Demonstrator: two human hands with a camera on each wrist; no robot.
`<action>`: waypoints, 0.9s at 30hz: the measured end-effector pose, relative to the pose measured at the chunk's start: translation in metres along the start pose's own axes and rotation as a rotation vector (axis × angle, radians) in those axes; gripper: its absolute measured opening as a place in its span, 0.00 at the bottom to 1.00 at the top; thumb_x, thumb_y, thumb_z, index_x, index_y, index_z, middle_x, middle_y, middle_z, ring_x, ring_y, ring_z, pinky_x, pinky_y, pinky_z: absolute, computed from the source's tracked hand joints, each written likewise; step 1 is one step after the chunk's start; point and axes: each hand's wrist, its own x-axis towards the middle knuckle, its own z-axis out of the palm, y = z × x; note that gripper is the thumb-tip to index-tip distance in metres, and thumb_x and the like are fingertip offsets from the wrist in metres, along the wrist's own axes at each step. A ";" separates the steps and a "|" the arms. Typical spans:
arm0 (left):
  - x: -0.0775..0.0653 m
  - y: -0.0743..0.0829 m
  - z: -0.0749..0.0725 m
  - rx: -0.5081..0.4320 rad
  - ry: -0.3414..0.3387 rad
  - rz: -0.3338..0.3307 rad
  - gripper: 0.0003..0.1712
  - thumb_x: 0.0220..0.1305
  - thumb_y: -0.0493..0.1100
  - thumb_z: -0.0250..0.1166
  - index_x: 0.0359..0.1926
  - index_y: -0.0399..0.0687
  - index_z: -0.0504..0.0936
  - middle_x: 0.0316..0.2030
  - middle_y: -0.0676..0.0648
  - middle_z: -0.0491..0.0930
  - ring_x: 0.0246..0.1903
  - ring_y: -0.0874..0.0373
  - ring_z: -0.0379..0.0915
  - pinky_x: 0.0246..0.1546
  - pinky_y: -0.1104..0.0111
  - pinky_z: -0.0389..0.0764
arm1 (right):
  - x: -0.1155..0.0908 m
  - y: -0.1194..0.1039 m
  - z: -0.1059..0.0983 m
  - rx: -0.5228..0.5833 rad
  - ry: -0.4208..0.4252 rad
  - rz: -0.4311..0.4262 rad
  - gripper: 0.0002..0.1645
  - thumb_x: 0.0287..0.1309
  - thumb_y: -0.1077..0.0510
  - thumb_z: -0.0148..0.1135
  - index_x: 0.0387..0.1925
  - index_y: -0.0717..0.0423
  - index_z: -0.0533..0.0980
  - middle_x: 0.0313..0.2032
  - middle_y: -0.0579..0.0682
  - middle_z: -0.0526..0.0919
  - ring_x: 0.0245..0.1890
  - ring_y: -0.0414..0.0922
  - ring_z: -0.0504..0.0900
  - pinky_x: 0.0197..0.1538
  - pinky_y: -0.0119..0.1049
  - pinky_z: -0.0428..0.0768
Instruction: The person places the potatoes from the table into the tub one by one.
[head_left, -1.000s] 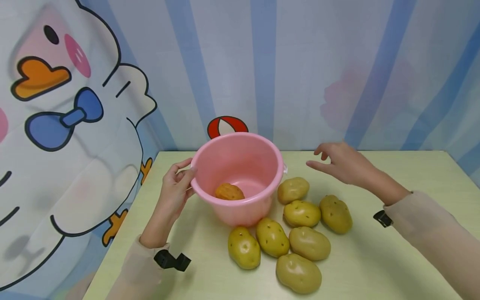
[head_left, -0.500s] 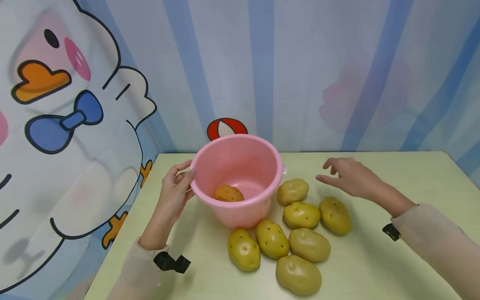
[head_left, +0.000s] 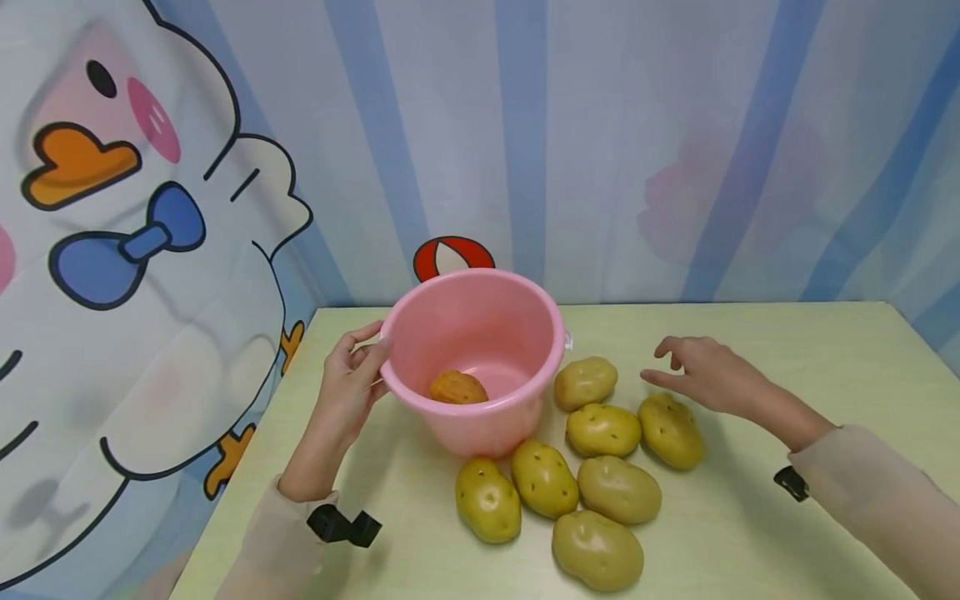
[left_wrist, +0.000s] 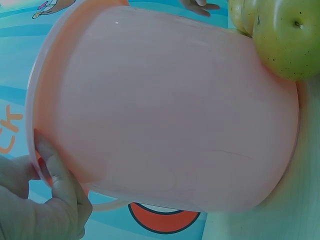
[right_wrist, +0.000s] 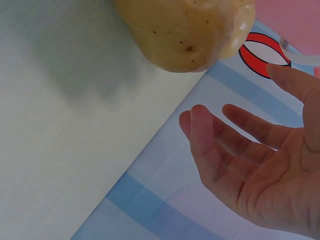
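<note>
A pink bucket (head_left: 480,429) stands on the table, a brown potato (head_left: 458,387) lying on its bottom. My left hand (head_left: 352,375) pinches the bucket's left rim between thumb and fingers; the left wrist view shows the fingers (left_wrist: 62,177) on the rim's outer side. Above the table to the right, my right hand (head_left: 705,375) hovers with loosely bent fingers and holds nothing. Nearest to it is a potato (head_left: 671,431) at the right of the group; the right wrist view shows a potato (right_wrist: 175,35) apart from the fingers.
Several yellow-green potatoes, such as one (head_left: 597,550) at the front and one (head_left: 587,382) beside the bucket, lie right and in front of it. The pale table (head_left: 795,333) ends at a striped blue backdrop (head_left: 600,150). A cartoon bird (head_left: 150,350) covers the left cloth.
My right hand has moved to the right and down, away from the bucket and closer to the rightmost potato. My left hand, the bucket and the potatoes have stayed in place.
</note>
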 end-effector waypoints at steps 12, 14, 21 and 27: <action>0.001 -0.002 -0.001 -0.012 -0.009 0.004 0.25 0.75 0.39 0.57 0.68 0.39 0.65 0.44 0.39 0.76 0.36 0.57 0.81 0.38 0.72 0.85 | -0.012 0.009 0.015 0.033 -0.016 0.025 0.33 0.69 0.44 0.59 0.55 0.72 0.73 0.37 0.58 0.81 0.32 0.47 0.80 0.35 0.45 0.82; 0.001 -0.002 -0.001 -0.018 -0.009 0.010 0.25 0.75 0.39 0.57 0.68 0.39 0.65 0.43 0.39 0.76 0.36 0.57 0.81 0.37 0.73 0.85 | -0.013 0.010 0.018 0.035 -0.017 0.026 0.33 0.69 0.44 0.59 0.55 0.72 0.73 0.37 0.58 0.81 0.33 0.48 0.80 0.35 0.46 0.82; 0.000 -0.001 -0.001 -0.032 -0.015 0.021 0.25 0.75 0.39 0.57 0.68 0.38 0.64 0.43 0.40 0.77 0.36 0.57 0.82 0.37 0.72 0.85 | -0.017 0.011 0.023 0.060 -0.018 0.016 0.32 0.70 0.44 0.58 0.54 0.72 0.72 0.37 0.59 0.81 0.34 0.50 0.80 0.35 0.47 0.81; 0.000 -0.002 -0.002 -0.035 -0.012 0.017 0.24 0.75 0.38 0.56 0.68 0.38 0.64 0.42 0.41 0.77 0.36 0.57 0.82 0.37 0.72 0.85 | -0.019 0.009 0.028 0.071 -0.024 0.007 0.32 0.71 0.45 0.57 0.54 0.73 0.72 0.36 0.57 0.81 0.32 0.48 0.79 0.33 0.44 0.80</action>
